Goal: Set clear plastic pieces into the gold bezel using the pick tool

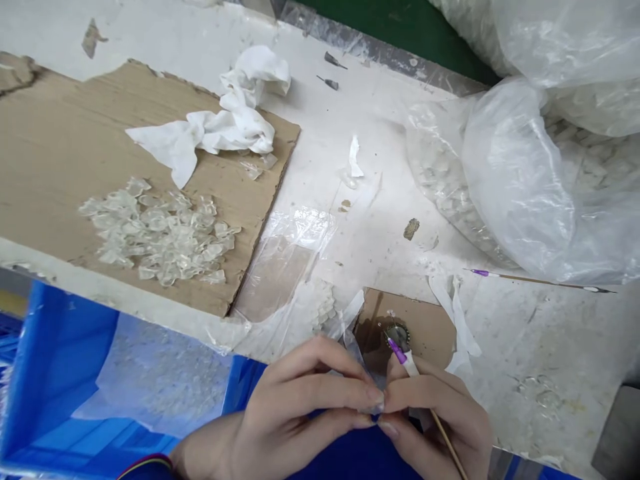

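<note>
left hand: the left hand (300,407) sits bottom centre, fingers curled in, and the fingertips (373,400) press right up against the right hand's. Whatever's pinched there is tiny and mostly hidden, maybe a sliver of clear film, but I honestly can't tell.

right hand: the right hand (440,420) is closed up too, meeting the left at the tips, with a purple-tipped wooden stick (425,387) tucked through it and angled up toward a crimped metal cap (397,337).

handling: that stick looks light and pretty stiff, so I'd hold it down the bare wood, away from the thin tip. The clear bits look feather-light, slippery and easy to crease, so fingertip pinches at the edge seem the way to go.

lower right of centre: the cap lies on a cardboard scrap (415,327), right by the hands.

left side: clear flakes (157,233) are heaped on a cardboard sheet (65,147), with a crumpled white cloth (220,117) above them.

right side: bulging plastic bags (520,180) sit on the counter (530,360), and a second purple-tipped stick (540,280) lies below them.

lower left: a blue plastic crate (65,373).
</note>
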Demonstrator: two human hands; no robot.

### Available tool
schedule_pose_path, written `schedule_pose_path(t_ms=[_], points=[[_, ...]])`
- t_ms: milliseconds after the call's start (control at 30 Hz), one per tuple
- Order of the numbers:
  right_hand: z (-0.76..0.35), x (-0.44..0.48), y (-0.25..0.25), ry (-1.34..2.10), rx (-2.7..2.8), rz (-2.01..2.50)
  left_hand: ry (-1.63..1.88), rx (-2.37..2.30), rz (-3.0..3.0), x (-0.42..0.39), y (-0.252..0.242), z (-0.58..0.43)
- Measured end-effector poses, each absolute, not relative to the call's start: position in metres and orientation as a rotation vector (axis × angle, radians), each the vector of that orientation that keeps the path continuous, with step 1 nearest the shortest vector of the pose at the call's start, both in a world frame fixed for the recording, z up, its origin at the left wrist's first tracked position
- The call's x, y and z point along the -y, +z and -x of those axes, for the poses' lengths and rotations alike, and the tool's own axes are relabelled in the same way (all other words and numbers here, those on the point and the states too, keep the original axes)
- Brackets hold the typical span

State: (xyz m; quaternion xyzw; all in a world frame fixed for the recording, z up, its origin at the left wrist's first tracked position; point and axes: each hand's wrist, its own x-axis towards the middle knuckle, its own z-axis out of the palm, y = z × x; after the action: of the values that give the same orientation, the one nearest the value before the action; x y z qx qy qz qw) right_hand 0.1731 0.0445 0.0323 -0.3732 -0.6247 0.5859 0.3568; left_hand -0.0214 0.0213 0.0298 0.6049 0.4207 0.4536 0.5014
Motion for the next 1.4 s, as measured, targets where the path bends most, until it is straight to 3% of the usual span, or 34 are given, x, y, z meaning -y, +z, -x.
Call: schedule_pose_path(t_ms=[1400], points=[[-0.1669, -0.0384, 0.0218, 1.554, 1.482, 0.893, 1.06, -1.018, -1.423, -0.0202, 0.0321, 0.0179]])
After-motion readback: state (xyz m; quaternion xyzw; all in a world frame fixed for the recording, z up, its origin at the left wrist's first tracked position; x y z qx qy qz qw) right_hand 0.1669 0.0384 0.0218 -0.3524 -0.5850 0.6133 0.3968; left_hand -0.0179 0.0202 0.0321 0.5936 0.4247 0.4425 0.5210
